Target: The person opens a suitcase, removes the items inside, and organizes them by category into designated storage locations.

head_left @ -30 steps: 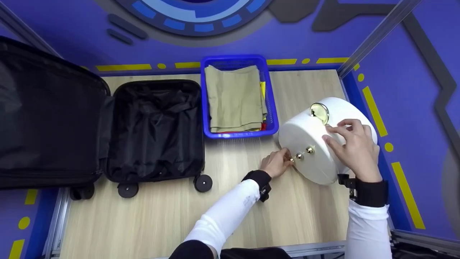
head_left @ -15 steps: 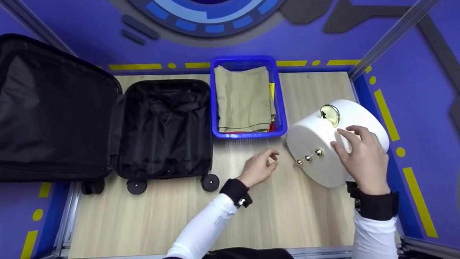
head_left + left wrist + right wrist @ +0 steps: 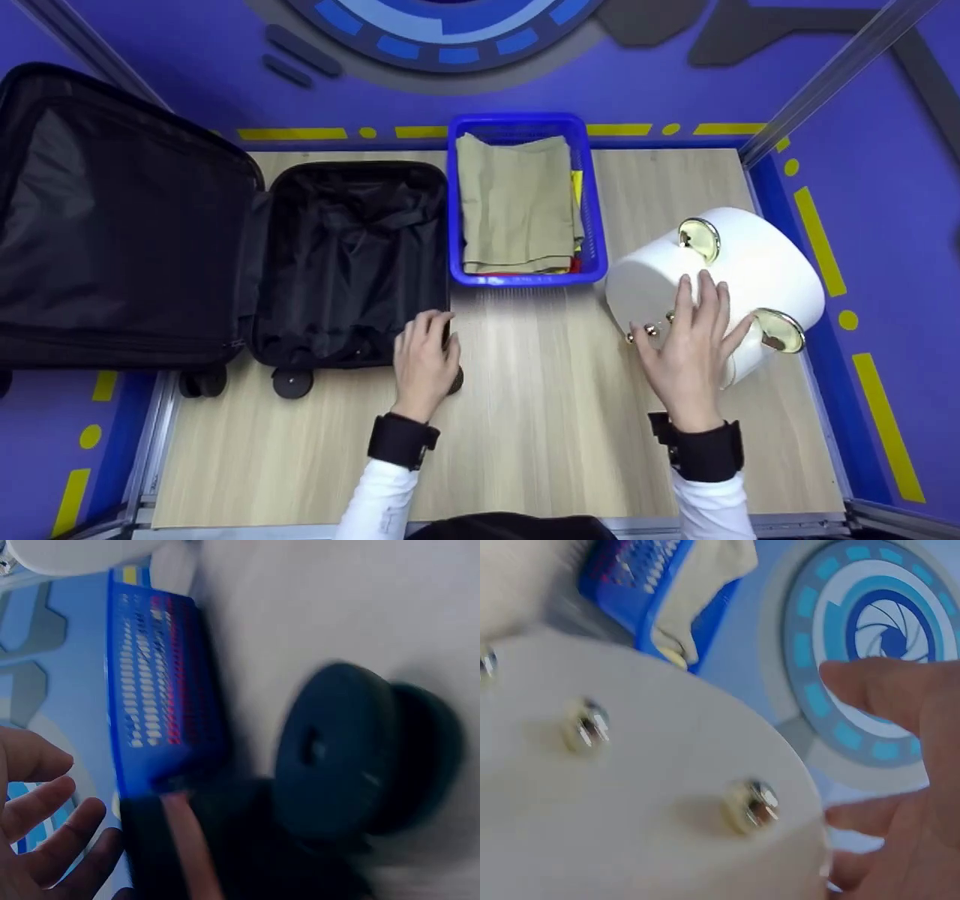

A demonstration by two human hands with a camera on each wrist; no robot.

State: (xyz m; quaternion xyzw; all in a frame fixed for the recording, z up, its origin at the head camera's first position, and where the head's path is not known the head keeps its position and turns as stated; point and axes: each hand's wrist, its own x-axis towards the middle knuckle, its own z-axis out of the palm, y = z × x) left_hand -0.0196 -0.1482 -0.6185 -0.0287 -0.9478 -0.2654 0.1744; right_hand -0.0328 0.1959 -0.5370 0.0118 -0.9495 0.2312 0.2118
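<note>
In the head view my left hand [image 3: 426, 364] is at the lower right corner of the open black suitcase [image 3: 352, 262], fingers relaxed and slightly bent. Whether it touches the rim is unclear. The left wrist view shows a suitcase wheel [image 3: 337, 754] close by and nothing between the fingers. My right hand [image 3: 690, 352], fingers spread, is over a white rounded object [image 3: 772, 262] with gold disc-shaped parts [image 3: 700, 240]. Whether it touches that surface cannot be told. Shiny gold knobs [image 3: 754, 806] stick out of its flat face in the right wrist view.
A blue plastic basket [image 3: 529, 280] with folded khaki cloth [image 3: 517, 202] and some yellow and red stuff stands between suitcase and white object. The suitcase lid [image 3: 135, 232] leans open at left. Blue-purple panels [image 3: 420, 101] enclose the wooden table [image 3: 525, 420].
My left hand has left the knobs on the white object and moved left to the suitcase corner. The right hand has shifted left and lower, its fingers now spread. The view has shifted slightly.
</note>
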